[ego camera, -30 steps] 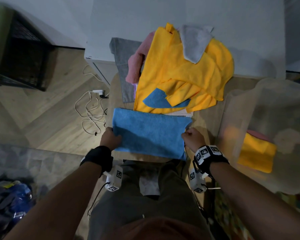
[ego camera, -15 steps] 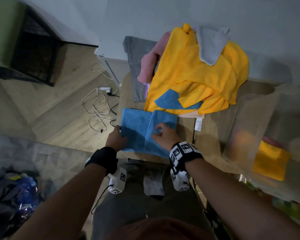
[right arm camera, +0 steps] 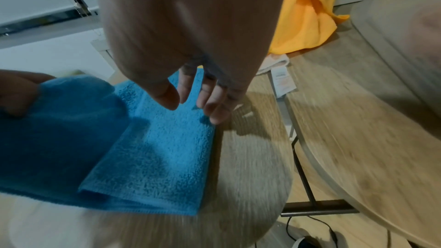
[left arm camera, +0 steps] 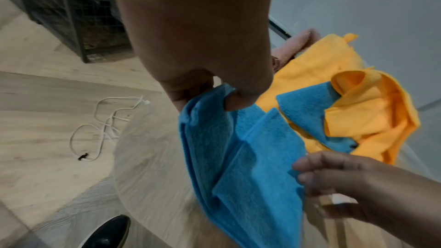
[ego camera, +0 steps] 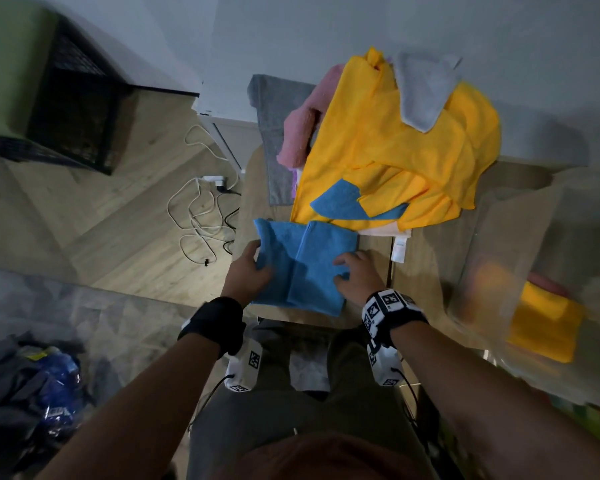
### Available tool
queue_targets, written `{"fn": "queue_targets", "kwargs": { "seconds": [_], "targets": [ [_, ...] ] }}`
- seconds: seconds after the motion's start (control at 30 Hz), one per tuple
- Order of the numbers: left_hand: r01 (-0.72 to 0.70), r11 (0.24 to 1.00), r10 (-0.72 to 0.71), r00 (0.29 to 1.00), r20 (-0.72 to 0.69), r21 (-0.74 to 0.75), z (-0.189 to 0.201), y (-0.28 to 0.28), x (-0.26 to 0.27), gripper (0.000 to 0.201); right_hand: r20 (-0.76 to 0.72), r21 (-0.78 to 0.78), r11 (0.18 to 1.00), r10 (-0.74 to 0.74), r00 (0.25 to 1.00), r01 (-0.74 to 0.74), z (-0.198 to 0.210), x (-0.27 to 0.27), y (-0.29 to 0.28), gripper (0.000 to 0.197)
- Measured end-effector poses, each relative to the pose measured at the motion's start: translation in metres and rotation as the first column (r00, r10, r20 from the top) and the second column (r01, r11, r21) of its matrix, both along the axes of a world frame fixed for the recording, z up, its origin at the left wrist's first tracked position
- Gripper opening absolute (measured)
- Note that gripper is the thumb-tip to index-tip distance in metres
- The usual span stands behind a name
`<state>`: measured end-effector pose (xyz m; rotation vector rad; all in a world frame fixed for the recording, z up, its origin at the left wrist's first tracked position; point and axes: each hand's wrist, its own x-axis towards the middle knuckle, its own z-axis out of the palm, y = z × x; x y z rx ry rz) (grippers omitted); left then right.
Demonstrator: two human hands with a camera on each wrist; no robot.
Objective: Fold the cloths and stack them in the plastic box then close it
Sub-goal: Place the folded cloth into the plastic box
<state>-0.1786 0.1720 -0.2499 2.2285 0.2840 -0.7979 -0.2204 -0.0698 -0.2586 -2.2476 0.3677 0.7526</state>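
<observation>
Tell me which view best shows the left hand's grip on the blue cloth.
Left wrist: the left hand pinches the blue cloth edge up close. Head shows that hand from above. Right wrist catches only its blurred edge.

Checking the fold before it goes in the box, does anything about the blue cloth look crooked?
Yes. On the blue cloth, the flap folded over stops short of the edge the left hand grips, so the layers don't line up. The right hand rests at its other edge.

Left hand [ego camera: 248, 271] pinches in a closed grip; right hand [ego camera: 357, 277] hovers, fingers relaxed.
</observation>
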Motion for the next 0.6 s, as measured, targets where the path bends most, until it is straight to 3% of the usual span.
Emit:
{"fn": "queue_targets", "kwargs": {
  "seconds": [0.13,0.27,0.33,0.43,0.5,0.6],
  "targets": [
    [0.116,0.992,-0.112,0.990,0.086,-0.044,0.015,-0.029,-0.006,0.065,-0.015,0.069,0.991,-0.113,0.993,0.114,-0.003,-0.001,-0.001,0.014],
    [0.298,0.952,-0.288,0.949,0.131,-0.066,0.017,-0.068,-0.013,0.061,-0.098,0.087,0.977,-0.187,0.978,0.195,0.004,0.005,-0.008,0.026],
    [0.370,0.927,-0.363,0.927,0.096,-0.064,0.013,-0.087,-0.016,0.064,-0.153,0.068,0.969,-0.226,0.962,0.238,0.006,0.008,-0.013,0.031],
    [0.481,0.871,-0.489,0.869,-0.077,-0.106,0.001,-0.103,-0.018,0.067,-0.227,0.012,0.962,-0.262,0.938,0.271,0.006,0.010,-0.022,0.031],
    [0.478,0.876,-0.482,0.872,-0.084,-0.061,-0.005,-0.104,-0.020,0.057,-0.260,-0.008,0.971,-0.231,0.938,0.237,0.005,0.008,-0.028,0.031],
    [0.278,0.960,-0.279,0.951,0.132,0.028,-0.013,-0.095,-0.024,0.030,-0.262,0.034,0.969,-0.226,0.938,0.243,0.001,0.003,-0.029,0.030]
  ]
}}
